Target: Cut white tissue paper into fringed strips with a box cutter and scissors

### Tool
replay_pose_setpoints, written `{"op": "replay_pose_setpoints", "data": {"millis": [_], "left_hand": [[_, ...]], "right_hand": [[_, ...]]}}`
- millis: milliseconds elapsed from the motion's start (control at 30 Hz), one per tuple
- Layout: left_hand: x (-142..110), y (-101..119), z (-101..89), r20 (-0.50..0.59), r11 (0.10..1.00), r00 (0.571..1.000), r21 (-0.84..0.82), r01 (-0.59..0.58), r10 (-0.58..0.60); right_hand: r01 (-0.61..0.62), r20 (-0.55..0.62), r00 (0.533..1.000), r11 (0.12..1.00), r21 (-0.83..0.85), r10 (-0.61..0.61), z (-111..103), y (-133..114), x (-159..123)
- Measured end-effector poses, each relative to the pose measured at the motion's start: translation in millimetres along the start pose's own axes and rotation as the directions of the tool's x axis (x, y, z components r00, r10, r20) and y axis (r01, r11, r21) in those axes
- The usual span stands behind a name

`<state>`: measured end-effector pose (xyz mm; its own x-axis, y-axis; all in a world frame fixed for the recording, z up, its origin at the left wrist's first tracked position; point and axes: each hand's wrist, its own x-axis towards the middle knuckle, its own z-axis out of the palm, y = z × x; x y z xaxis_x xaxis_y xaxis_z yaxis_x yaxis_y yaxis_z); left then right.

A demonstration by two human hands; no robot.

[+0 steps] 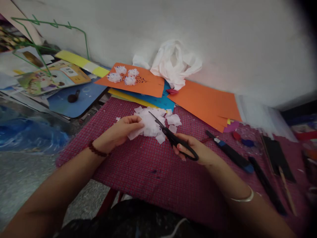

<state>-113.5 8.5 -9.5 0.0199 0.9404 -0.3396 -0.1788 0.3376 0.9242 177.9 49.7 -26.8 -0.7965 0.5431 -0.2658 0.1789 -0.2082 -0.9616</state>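
Observation:
My left hand (125, 128) pinches a piece of white tissue paper (135, 133) between thumb and fingers, at the left side of a heap of cut white paper pieces (151, 124). Black-handled scissors (173, 137) are in my right hand (189, 147), with fingers through the handle loops. Their blades point up and left over the heap, and from here they look nearly closed. The heap lies on a red checked tablecloth (148, 165), and several pieces are scattered along its right side.
Behind the heap, an orange sheet (151, 86) carries white paper tufts; another orange sheet (205, 104) lies right of it. A crumpled white plastic bag (170, 61) rests against the wall. A blue-and-black cutter (230, 152) and a black phone (278, 158) lie right; a green wire rack (61, 26) stands left.

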Motion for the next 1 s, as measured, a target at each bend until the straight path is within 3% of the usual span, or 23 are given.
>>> {"op": "replay_pose_setpoints", "data": {"millis": [233, 400, 533, 767, 1000], "left_hand": [[2.4, 5.4, -5.9, -0.149, 0.977, 0.966, 0.054, -0.207, 0.213], [6.2, 6.1, -4.5, -0.2, 0.962, 0.942, 0.007, -0.274, 0.27], [4.4, 6.5, 1.7, -0.167, 0.968, 0.956, -0.033, -0.251, 0.242], [4.0, 6.1, 6.6, -0.093, 0.993, 0.989, -0.033, -0.118, 0.114], [7.3, 2.6, 9.4, -0.094, 0.995, 0.991, 0.0, -0.097, 0.096]], "right_hand": [[0.156, 0.081, 0.985, 0.987, -0.049, -0.152, -0.3, -10.6, -6.1], [0.11, 0.107, 0.99, 0.986, -0.126, -0.097, 1.4, -13.9, -7.4], [0.11, 0.133, 0.987, 0.979, -0.17, -0.088, 5.3, -16.8, -6.1], [0.099, 0.076, 0.993, 0.972, -0.212, -0.085, 13.5, -19.9, -1.5], [0.066, 0.0, 0.998, 0.976, -0.206, -0.068, 19.7, -22.1, 1.9]]}}
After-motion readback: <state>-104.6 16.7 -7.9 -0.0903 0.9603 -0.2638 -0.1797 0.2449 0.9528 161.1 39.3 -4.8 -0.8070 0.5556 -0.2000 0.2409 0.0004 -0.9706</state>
